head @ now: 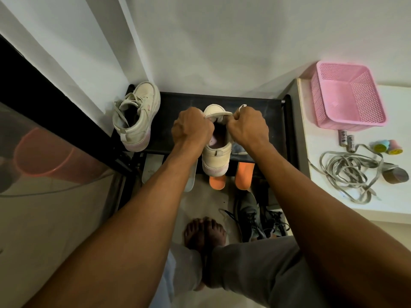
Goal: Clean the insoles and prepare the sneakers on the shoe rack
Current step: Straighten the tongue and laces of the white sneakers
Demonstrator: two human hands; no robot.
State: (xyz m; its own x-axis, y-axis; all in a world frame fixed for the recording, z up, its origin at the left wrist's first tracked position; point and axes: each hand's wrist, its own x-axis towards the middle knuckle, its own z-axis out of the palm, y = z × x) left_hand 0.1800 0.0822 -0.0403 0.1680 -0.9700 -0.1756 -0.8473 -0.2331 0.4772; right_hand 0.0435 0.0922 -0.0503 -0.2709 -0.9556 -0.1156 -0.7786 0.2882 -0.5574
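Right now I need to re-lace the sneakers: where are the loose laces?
In the head view, the laces lie tangled on the white counter at right, nearer than the pink basket.

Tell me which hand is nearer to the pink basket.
Right. The right hand grips the sneaker on the side facing the pink basket; the left hand grips the sneaker's far side, farther away.

The black shoe rack (255, 112) carries two cream shoes on its top shelf: a laced sneaker (138, 116) at its left end and an unlaced sneaker (216, 156) overhanging its front edge. On the tier below lie two orange insoles (244, 174) and what seems to be a pale insole (191, 181). Right of the rack, a white counter (395, 196) bears a pink basket (364, 101), batteries (347, 141) and loose shoelaces (349, 174).
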